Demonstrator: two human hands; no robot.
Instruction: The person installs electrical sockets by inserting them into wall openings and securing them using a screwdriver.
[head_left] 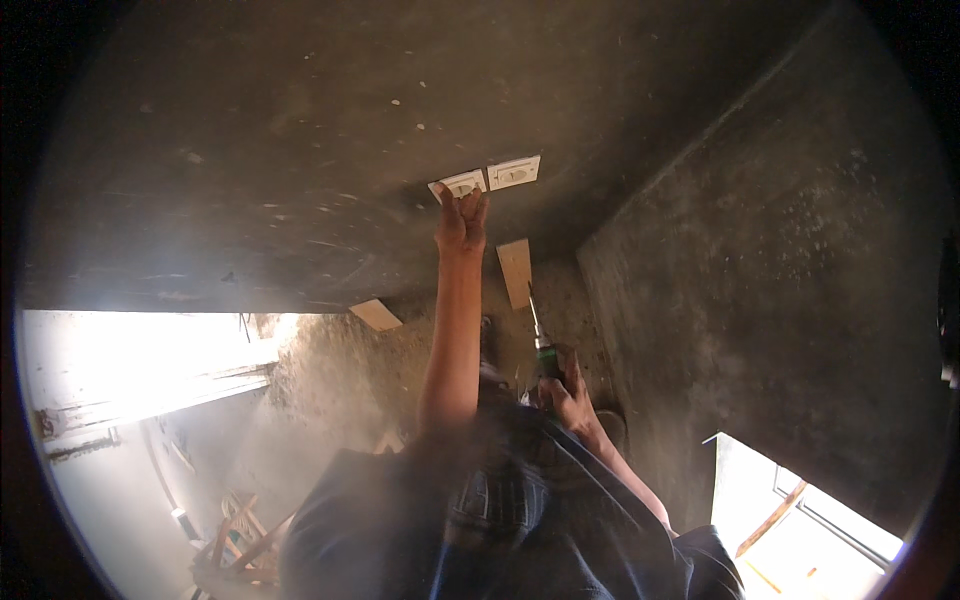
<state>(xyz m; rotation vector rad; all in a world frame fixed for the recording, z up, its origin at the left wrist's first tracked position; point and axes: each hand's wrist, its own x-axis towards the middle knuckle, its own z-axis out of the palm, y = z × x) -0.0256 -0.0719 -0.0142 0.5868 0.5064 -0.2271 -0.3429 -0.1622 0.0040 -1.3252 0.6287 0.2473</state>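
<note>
Two white wall sockets sit side by side on the dark plastered wall. My left hand (pixel 463 215) reaches up to the left socket (pixel 464 184), its fingers spanning the plate from edge to edge and covering part of it. Just beside it, the right socket (pixel 514 174) is untouched and set slightly higher. Lower down, my right hand (pixel 569 393) is closed round a black-and-green cordless drill (pixel 547 362) with a long thin bit. That bit points upward, well short of the sockets. My hand and sleeve hide part of the drill's body.
Below the sockets lie a pale flat board (pixel 515 272) and a smaller one (pixel 376 314) to its left. A second dark wall (pixel 740 280) meets the socket wall at right. Wooden pieces (pixel 235 545) stand at lower left; bright openings show on both sides.
</note>
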